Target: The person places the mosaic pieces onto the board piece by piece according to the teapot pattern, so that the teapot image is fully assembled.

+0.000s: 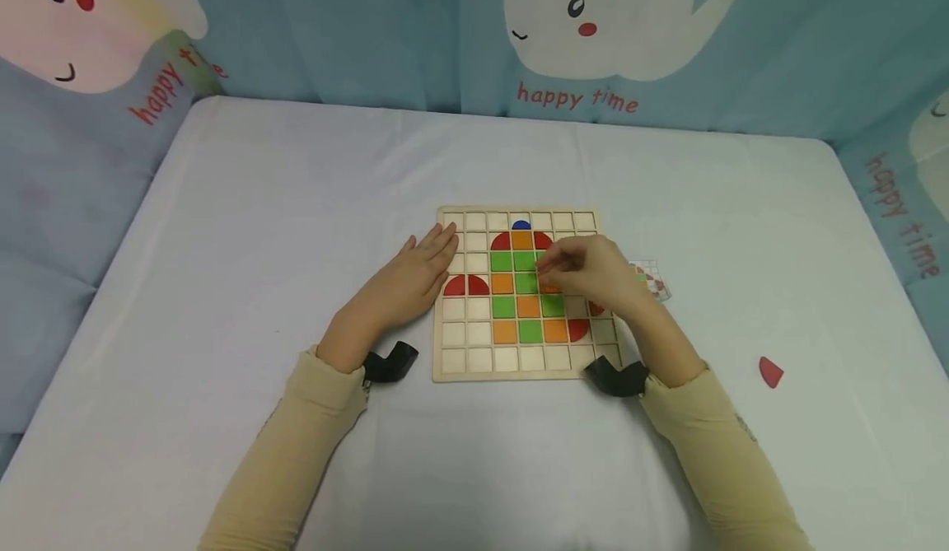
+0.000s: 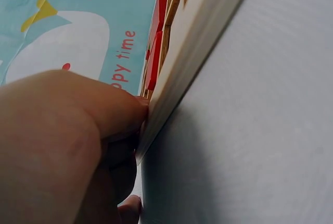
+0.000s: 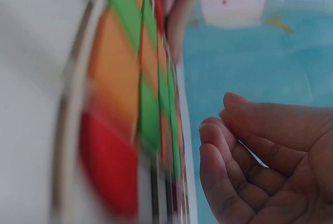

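Observation:
A wooden grid board point(image 1: 480, 360) lies on the table, holding green, orange and red tiles and a blue half-round tile point(image 1: 521, 225) at its top. My left hand point(image 1: 411, 283) rests on the board's left edge, fingers straight, near two red quarter-round tiles point(image 1: 467, 286). Above the right half of the board is my right hand point(image 1: 593, 271), its thumb and fingertips close together. The right wrist view shows those fingers point(image 3: 213, 169) loosely bent, with no tile visible between them. This hand partly covers an orange tile point(image 1: 550, 284).
A small printed pattern card point(image 1: 652, 279) lies right of the board, partly behind the right hand. Farther right, one loose red quarter-round tile point(image 1: 771, 372) lies on the white tablecloth point(image 1: 222, 287). A blue printed curtain point(image 1: 371, 32) hangs behind the table.

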Motion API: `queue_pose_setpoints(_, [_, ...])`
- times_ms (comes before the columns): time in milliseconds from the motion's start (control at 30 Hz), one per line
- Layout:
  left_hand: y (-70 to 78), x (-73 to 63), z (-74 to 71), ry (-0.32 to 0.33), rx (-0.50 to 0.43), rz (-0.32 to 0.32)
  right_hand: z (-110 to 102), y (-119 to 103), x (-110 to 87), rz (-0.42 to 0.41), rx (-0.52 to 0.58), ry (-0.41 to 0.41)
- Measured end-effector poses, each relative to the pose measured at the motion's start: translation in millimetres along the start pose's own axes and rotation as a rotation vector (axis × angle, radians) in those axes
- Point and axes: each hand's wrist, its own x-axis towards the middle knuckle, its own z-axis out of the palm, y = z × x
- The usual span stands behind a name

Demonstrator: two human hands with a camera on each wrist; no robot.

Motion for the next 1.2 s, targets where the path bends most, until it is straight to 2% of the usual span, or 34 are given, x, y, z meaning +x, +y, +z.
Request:
queue_pose_setpoints(233, [1.0,-1.3,-0.9,-0.004,0.004,-0.010,-35,24,-38.6,0.124,-0.049,0.078])
queue_pose_setpoints(467, [2.1,-1.5,-1.2,0.001,0.011,-0.002,-58,42,-71.7,0.143,-0.064,0.145])
queue_pose_setpoints(800, [-0.1,-1.4,1.6,0.001,0.021,-0.008,-72,63,-92.3,0.191,-0.088,0.194])
queue_pose_setpoints(900, [-0.4,-1.5,2.0,0.003,0.015,-0.007,-77,65,-98.2,0.243,-0.097,0.202])
queue_pose_setpoints(1033, [-0.9,-1.6,2.4,0.007,0.012,-0.007,-86,70,-107.3,0.282,-0.133,0.204])
queue_pose_setpoints(1200, [-0.9,-1.9,0.4,0.002,0.012,-0.006,-99,83,-123.6,0.286,-0.177,0.190])
